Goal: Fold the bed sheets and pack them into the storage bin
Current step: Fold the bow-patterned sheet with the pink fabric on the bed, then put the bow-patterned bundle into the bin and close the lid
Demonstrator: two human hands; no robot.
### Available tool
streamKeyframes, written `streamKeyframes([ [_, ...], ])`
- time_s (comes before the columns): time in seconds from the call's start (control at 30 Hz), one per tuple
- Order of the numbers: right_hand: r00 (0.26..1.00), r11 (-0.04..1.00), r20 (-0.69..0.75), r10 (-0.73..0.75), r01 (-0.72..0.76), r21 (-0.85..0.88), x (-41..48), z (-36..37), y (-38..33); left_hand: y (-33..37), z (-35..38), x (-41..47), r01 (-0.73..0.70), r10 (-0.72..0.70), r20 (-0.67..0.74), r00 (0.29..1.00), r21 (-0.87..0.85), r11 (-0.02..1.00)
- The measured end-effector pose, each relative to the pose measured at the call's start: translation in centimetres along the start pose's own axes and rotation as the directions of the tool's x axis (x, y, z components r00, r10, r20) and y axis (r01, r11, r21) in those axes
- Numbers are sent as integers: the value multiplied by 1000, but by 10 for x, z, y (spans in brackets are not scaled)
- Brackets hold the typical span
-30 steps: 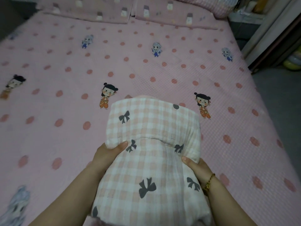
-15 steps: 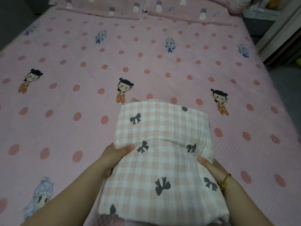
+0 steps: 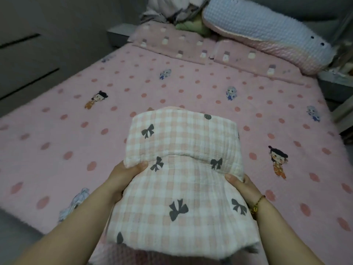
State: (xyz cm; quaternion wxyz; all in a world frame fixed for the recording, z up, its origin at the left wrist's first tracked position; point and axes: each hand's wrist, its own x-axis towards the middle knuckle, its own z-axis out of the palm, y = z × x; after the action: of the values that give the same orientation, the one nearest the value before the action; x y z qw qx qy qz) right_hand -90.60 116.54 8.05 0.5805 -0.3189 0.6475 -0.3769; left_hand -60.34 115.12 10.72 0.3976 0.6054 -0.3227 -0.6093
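Note:
A folded sheet [image 3: 183, 161], pink-and-white check with dark bows, is held up in front of me above the bed. My left hand [image 3: 124, 175] grips its left side, thumb on top of the cloth under a thick fold. My right hand [image 3: 242, 185], with a beaded bracelet at the wrist, grips the right side, thumb over the fabric. The fingers of both hands are hidden beneath the bundle. No storage bin is in view.
Below lies the bed [image 3: 57, 134], covered in pink cloth with red dots and cartoon figures. Two pillows [image 3: 172, 44] and a rolled white-and-pink quilt [image 3: 267, 33] lie at its head. A grey cabinet front [image 3: 28, 60] stands left; floor shows at the lower left.
The view has swung up and to the left, bringing the pillows, quilt and cabinet into sight. Both hands keep the same grip on the folded sheet.

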Motion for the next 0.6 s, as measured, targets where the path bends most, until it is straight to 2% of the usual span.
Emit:
streamKeyframes([
  [0.1,988,995,141,-65,75,-63,-2,24,-17,-11,-20,-49,-105,84,-202,976,-97,990],
  [0.17,972,984,214,-99,128,-127,-4,40,-24,-21,-32,-76,-137,90,-296,951,-142,980],
  [0.23,934,965,338,-118,188,-182,-18,67,-31,-37,-49,-112,-178,78,-409,909,-211,961],
  [0.27,900,949,422,-111,222,-225,-30,96,-31,-52,-64,-145,-223,67,-508,859,-253,941],
  [0.3,883,941,459,-104,236,-241,-34,106,-31,-58,-68,-158,-237,55,-542,839,-273,932],
  [0.37,816,922,574,-70,273,-275,-55,143,-28,-78,-85,-198,-264,-7,-660,751,-310,913],
  [0.43,707,894,707,-9,323,-312,-91,195,-13,-107,-108,-255,-321,-67,-779,624,-333,886],
  [0.47,681,897,732,-6,328,-297,-98,205,-10,-114,-112,-268,-320,-80,-799,596,-329,888],
  [0.53,566,867,821,69,373,-330,-144,253,15,-148,-127,-325,-376,-155,-888,433,-335,864],
  [0.6,461,844,877,137,408,-347,-176,288,42,-174,-135,-370,-408,-211,-915,343,-348,844],
])
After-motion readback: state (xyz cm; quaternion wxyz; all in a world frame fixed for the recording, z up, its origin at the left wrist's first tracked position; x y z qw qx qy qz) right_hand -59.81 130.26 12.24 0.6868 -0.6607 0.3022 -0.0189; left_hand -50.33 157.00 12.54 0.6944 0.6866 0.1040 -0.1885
